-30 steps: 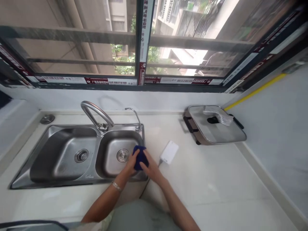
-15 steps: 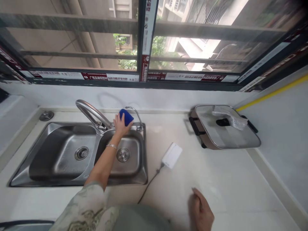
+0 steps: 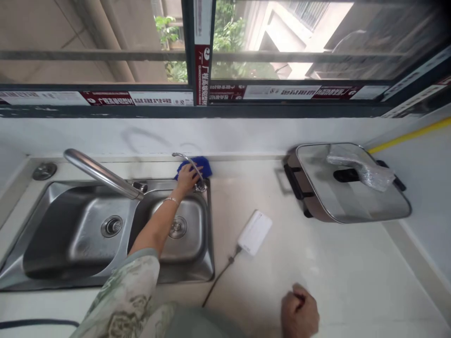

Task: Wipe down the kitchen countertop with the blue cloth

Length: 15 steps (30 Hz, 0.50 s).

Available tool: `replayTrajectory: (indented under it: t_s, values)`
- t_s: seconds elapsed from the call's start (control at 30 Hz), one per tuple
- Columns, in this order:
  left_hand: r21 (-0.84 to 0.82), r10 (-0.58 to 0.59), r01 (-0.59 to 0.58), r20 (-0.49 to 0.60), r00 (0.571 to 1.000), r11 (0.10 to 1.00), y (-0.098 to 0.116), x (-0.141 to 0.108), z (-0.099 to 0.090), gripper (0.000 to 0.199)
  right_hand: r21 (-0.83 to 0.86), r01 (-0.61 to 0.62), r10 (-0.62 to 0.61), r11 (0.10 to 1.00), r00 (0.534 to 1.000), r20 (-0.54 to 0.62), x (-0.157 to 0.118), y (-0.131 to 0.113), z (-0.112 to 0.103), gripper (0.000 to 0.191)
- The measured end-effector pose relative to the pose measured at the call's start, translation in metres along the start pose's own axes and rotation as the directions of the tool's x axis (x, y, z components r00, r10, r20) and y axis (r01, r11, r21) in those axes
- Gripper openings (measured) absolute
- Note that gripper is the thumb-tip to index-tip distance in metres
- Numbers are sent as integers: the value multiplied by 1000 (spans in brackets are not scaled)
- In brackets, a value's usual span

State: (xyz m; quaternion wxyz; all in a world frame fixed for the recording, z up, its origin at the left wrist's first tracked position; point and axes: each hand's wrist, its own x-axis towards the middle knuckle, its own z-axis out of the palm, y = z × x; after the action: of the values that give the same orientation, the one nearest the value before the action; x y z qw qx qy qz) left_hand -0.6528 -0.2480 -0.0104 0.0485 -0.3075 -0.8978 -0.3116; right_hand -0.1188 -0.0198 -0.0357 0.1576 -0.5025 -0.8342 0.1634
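My left hand (image 3: 187, 178) reaches across the right basin of the steel sink (image 3: 212, 234) to its back edge. Its fingers press on a blue cloth (image 3: 204, 166), which lies partly spread on the counter behind the small thin faucet (image 3: 192, 162). That faucet's spout crosses in front of the cloth and the fingers, so part of the grip is hidden. My right hand (image 3: 300, 311) rests low over the counter, curled into a loose fist with nothing seen in it. A white power bank-like box (image 3: 255, 232) with a dark cable lies between the hands.
A large curved faucet (image 3: 102, 173) leans over the left basin. At the back right stands an electric pan (image 3: 359, 206) with a glass lid and plastic wrap on top. A window frame (image 3: 200, 110) runs above the back wall, and a yellow pipe (image 3: 412, 134) runs along the right wall.
My left hand has brought the blue cloth down and right, from above the sink's back edge to behind the small faucet, where it spreads out. The right hand's fingers have curled in. The view has shifted.
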Motion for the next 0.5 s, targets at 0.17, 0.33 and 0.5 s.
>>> replayTrajectory:
  t_s: [0.17,0.33,0.5]
  values:
    - [-238,263,-202,260,929,950,7,63,28,27,25,-25,25,999,999,-24,-1,-1,0,35]
    - [-290,318,-240,261,911,926,7,72,35,28,59,-55,57,997,998,-34,-2,2,-4,33]
    - [-168,163,-135,167,972,976,-22,32,8,30,136,-88,91,987,996,-15,0,0,-12,32]
